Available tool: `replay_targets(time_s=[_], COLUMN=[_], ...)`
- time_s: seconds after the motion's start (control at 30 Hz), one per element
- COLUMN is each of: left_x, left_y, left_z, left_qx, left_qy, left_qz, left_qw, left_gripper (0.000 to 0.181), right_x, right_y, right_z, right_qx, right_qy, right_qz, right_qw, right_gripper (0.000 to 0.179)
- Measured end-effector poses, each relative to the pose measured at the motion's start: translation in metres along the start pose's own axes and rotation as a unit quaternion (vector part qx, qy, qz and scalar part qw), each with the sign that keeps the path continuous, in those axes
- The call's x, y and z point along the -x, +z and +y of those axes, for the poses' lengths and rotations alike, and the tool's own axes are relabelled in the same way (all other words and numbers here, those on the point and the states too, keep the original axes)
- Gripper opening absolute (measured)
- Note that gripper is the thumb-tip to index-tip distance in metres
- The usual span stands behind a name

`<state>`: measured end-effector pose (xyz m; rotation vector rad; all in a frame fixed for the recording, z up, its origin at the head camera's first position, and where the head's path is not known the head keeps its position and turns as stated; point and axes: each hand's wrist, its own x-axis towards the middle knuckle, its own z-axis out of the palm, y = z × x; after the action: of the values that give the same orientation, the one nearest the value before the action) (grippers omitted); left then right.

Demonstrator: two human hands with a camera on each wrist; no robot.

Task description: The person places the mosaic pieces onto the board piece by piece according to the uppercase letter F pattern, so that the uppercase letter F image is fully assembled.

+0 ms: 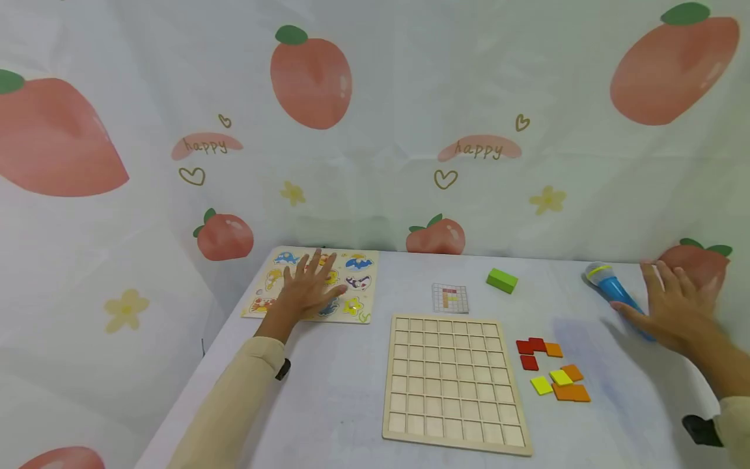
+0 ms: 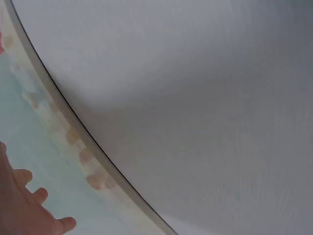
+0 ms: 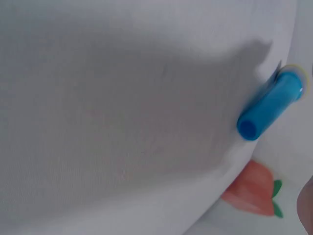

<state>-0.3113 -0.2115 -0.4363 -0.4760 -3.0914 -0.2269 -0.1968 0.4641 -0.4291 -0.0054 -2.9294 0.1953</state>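
Observation:
My left hand (image 1: 307,290) is spread over a wooden puzzle board (image 1: 370,270) with colourful animal pieces, covering part of it. Whether it touches the board I cannot tell. In the left wrist view, only part of that hand (image 2: 24,208) shows, at the lower left, fingers apart. On the right, my right hand (image 1: 674,309) is held with straight fingers beside a blue toy microphone (image 1: 618,291), hiding part of its handle. The right wrist view has the microphone (image 3: 269,107) lying on the table, apart from the bit of hand (image 3: 306,208) at the edge.
A wooden grid board (image 1: 451,378) lies mid-table, with a small pattern card (image 1: 450,298) behind it. Red tiles (image 1: 529,363), orange tiles (image 1: 571,393) and yellow tiles (image 1: 541,385) lie to its right. A green block (image 1: 502,280) sits farther back, before a fruit-printed curtain (image 1: 375,130).

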Motion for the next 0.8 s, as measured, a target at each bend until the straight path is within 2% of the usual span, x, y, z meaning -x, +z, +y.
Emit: replay_targets(time_s=[0.1,0.2,0.27,0.33,0.43,0.47,0.53,0.7,0.8], left_x=[0.006,0.013,0.018,0.024,0.033,0.036,0.043,0.059,0.069], left_y=[-0.001,-0.002,-0.003,-0.002,0.001,0.001,0.004,0.008,0.008], left_z=[0.01,0.023,0.031,0.04,0.054,0.058,0.067,0.087,0.098], left_qx=[0.044,0.127,0.195,0.261,0.328,0.344,0.362,0.381,0.409], left_qy=[0.026,0.051,0.056,0.061,0.061,0.061,0.055,0.01,-0.016], left_qz=[0.043,0.077,0.086,0.092,0.093,0.091,0.088,0.083,0.066], left_qw=[0.9977,0.9876,0.9754,0.959,0.9382,0.9325,0.9264,0.9208,0.9099], left_gripper=[0.085,0.079,0.078,0.075,0.07,0.068,0.066,0.067,0.064], right_x=[0.001,0.001,0.003,0.005,0.009,0.01,0.012,0.017,0.02], right_y=[0.0,-0.001,-0.002,-0.001,-0.001,-0.001,0.0,0.005,0.007], right_z=[-0.011,-0.023,-0.032,-0.041,-0.054,-0.058,-0.066,-0.086,-0.095], right_qx=[-0.025,-0.044,-0.052,-0.068,-0.092,-0.101,-0.116,-0.15,-0.16], right_qy=[-0.02,-0.025,-0.024,-0.034,-0.054,-0.058,-0.067,-0.083,-0.095], right_qz=[0.005,0.001,0.0,0.005,0.025,0.027,0.03,0.021,0.018], right_qw=[0.9995,0.9987,0.9983,0.9971,0.9939,0.9928,0.9906,0.9849,0.9824], right_gripper=[0.107,0.106,0.105,0.099,0.088,0.084,0.076,0.069,0.066])
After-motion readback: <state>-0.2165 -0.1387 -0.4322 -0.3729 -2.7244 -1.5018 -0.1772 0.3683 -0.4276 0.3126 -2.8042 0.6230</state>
